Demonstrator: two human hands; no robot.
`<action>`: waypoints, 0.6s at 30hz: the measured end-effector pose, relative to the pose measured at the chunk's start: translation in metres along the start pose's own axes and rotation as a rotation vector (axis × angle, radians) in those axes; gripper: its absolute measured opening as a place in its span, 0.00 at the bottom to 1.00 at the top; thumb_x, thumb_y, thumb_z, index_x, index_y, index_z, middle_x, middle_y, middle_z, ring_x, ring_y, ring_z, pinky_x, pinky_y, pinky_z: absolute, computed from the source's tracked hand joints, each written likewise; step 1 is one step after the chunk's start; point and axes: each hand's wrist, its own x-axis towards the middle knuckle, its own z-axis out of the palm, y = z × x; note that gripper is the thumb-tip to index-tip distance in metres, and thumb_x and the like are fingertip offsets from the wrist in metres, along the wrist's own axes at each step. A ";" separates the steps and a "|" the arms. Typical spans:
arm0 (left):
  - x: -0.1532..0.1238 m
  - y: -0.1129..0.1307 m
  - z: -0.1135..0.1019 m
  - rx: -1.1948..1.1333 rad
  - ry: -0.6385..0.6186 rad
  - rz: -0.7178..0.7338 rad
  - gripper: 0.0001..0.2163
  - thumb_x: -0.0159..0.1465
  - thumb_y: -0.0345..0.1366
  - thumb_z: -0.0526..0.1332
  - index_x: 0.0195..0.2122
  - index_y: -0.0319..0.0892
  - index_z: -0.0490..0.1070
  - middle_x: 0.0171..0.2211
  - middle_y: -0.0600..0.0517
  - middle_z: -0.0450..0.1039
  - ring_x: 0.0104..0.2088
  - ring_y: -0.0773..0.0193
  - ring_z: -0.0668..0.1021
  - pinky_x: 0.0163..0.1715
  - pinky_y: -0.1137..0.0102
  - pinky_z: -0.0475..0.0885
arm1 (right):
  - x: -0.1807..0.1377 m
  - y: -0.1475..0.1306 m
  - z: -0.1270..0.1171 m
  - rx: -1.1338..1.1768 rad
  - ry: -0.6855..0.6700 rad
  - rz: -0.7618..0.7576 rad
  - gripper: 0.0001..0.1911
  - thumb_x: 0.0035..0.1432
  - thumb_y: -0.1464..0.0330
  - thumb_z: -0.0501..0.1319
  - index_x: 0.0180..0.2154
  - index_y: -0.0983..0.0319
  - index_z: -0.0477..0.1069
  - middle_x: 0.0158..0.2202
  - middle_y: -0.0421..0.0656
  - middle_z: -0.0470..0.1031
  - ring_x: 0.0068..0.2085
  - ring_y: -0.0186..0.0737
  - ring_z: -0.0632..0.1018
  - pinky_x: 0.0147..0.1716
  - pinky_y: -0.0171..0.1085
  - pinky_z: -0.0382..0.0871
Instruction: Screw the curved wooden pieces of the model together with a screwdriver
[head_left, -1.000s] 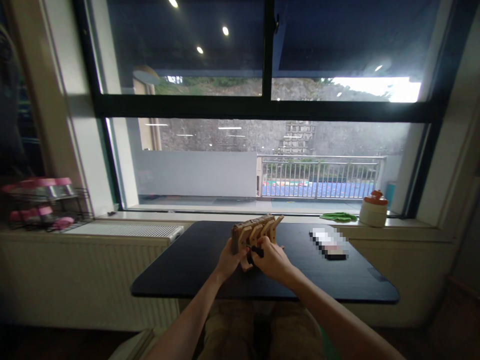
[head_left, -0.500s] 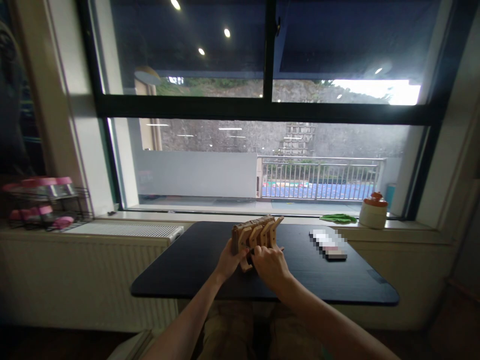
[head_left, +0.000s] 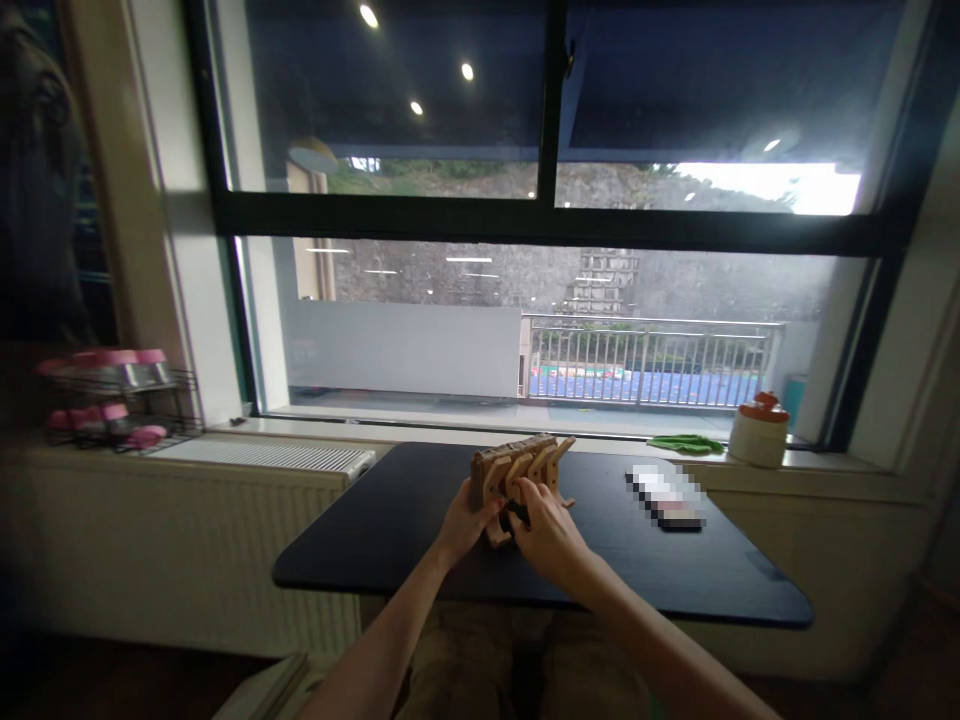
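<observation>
A small wooden rack (head_left: 525, 465) with angled light-wood brackets and a rough, bark-like board along its back is tilted over the table. My left hand (head_left: 463, 522) grips its left end, thumb toward the front. At the front of the rack, my right hand (head_left: 547, 527) is closed around a short black object (head_left: 517, 511) whose kind I cannot make out. This black object meets the lower part of the brackets; its far end is hidden. A curved wooden piece (head_left: 496, 530) sticks out below, between the two hands.
The dark table (head_left: 360, 540) stands against a window. On its right lies a blurred-out flat object (head_left: 666, 497). A green cloth (head_left: 686, 444) and a white jar with an orange lid (head_left: 759, 430) are on the sill. Pink-topped items fill a wire rack (head_left: 120, 395) at left.
My right hand's fingers have shifted and opened up slightly, so more of the black object shows. The view has turned a little left; the rack stays held.
</observation>
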 end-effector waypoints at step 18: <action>0.001 0.000 0.000 0.003 0.030 -0.002 0.23 0.48 0.45 0.65 0.44 0.40 0.66 0.39 0.48 0.73 0.41 0.57 0.74 0.42 0.63 0.68 | -0.003 -0.007 0.002 -0.406 -0.025 -0.157 0.09 0.62 0.72 0.46 0.37 0.62 0.64 0.33 0.45 0.71 0.32 0.38 0.74 0.29 0.34 0.63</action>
